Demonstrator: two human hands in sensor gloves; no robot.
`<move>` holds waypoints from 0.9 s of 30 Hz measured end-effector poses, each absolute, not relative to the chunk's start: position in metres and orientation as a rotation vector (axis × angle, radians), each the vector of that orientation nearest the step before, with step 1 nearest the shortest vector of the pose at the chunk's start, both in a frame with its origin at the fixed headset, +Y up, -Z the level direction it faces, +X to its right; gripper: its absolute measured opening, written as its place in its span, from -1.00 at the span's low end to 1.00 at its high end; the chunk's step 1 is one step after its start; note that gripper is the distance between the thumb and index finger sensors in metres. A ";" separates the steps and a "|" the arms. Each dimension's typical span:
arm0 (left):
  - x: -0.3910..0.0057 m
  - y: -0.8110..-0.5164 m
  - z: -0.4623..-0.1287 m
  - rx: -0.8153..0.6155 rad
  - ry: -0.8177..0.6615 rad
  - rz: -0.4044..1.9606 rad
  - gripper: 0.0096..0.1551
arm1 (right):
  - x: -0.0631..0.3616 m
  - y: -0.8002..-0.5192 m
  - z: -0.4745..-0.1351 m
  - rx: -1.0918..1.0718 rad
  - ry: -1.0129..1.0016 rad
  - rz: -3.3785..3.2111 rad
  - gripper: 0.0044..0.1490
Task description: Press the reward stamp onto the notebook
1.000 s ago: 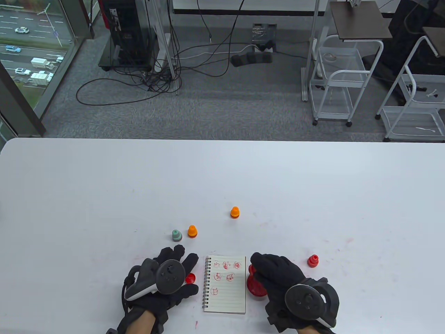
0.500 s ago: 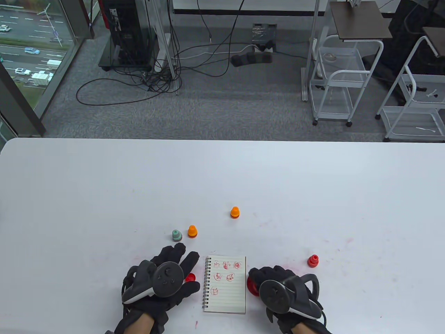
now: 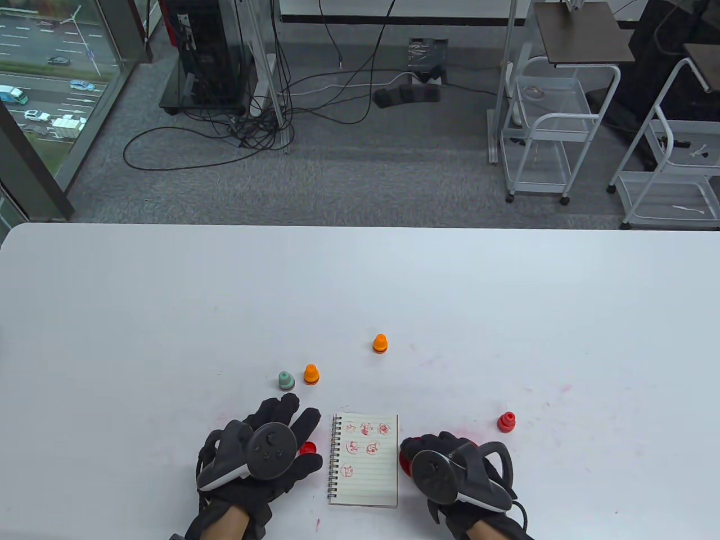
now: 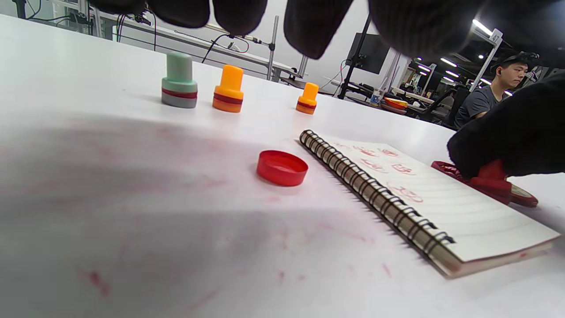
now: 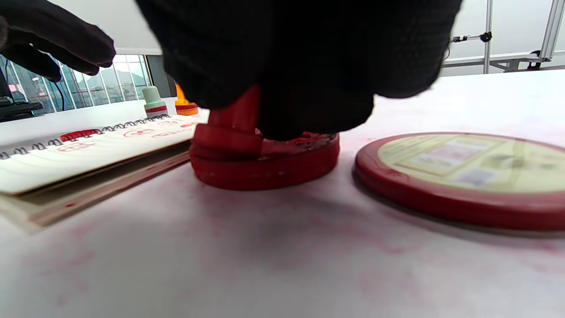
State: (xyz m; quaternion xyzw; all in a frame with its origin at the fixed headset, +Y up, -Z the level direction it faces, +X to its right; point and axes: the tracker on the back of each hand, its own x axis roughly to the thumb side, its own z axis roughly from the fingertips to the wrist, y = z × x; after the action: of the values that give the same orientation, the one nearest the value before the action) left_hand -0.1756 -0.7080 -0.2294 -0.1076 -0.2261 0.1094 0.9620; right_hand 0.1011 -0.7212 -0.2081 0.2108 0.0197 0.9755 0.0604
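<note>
Nearest the table's front edge lies the small spiral-bound notebook [image 3: 364, 459] of lined paper, wire coils down its left side, six red stamp prints on its upper half. Just right of it, the right hand [image 3: 450, 467] in its black knit glove curls down over the glossy red plastic reward stamp [image 5: 236, 128], fingers [image 5: 309, 66] closed around its stem. The stamp's base sits in a round red ink pad [image 5: 273, 163], whose flat red lid with a pale label [image 5: 468, 176] lies just beside it. Left of the notebook, the left hand [image 3: 264, 455] hovers palm-down, fingers spread, gripping nothing, with a shallow red plastic cap [image 4: 282, 167] beneath. Farther back stand a mint-green stamp [image 3: 286, 381], two orange stamps [image 3: 311, 374] [image 3: 380, 343] and a small red stamp [image 3: 506, 422] on the stained white table [image 3: 169, 315].
</note>
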 end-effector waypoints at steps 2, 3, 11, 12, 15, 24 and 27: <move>-0.175 -0.708 -0.229 -0.220 -0.458 0.221 -0.02 | 0.101 -0.721 -0.208 0.633 0.068 2.949 -0.47; -0.175 -0.708 -0.229 -0.220 -0.459 0.222 -0.02 | 0.101 -0.721 -0.208 0.630 0.071 2.951 -0.47; -0.175 -0.709 -0.229 -0.226 -0.462 0.222 -0.03 | 0.096 -0.720 -0.208 0.628 0.077 3.003 -0.48; -0.175 -0.709 -0.229 -0.226 -0.462 0.222 -0.03 | 0.096 -0.720 -0.208 0.623 0.074 3.003 -0.48; -0.175 -0.709 -0.229 -0.225 -0.462 0.225 -0.03 | 0.095 -0.718 -0.207 0.644 0.018 3.022 -0.48; -0.175 -0.708 -0.229 -0.222 -0.461 0.227 -0.03 | 0.101 -0.714 -0.209 0.598 0.031 3.010 -0.47; -0.174 -0.707 -0.229 -0.216 -0.468 0.224 -0.03 | 0.103 -0.706 -0.207 0.583 -0.033 2.952 -0.46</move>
State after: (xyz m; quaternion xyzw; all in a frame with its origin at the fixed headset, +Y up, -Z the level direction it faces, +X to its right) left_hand -0.1744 -0.7071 -0.2286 -0.1064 -0.2311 0.1108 0.9607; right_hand 0.1033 -0.7056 -0.2072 0.1932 -0.0111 0.9789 0.0662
